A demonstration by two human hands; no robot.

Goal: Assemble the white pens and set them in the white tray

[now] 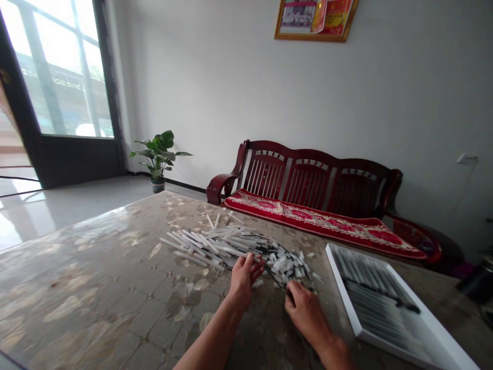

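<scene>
On the patterned table [131,288] lies a loose pile of whitish sticks [215,241], with a heap of short pale caps [287,263] at its right end. My left hand [244,275] is at the near edge of the pile, its fingers curled around a thin pale stick. To its right, my right hand [304,308] is closed just below the caps. A thin dark piece runs toward its fingertips, but what it grips is too small to make out. Right of both hands sits a white box [348,303] holding rows of dark, slender items [375,303].
A dark red wooden bench [308,180] with a red floral cover [327,221] stands behind the table. A potted plant [157,154] is at the back left, near a glass door [65,77]. A dark object [477,285] is at the far right.
</scene>
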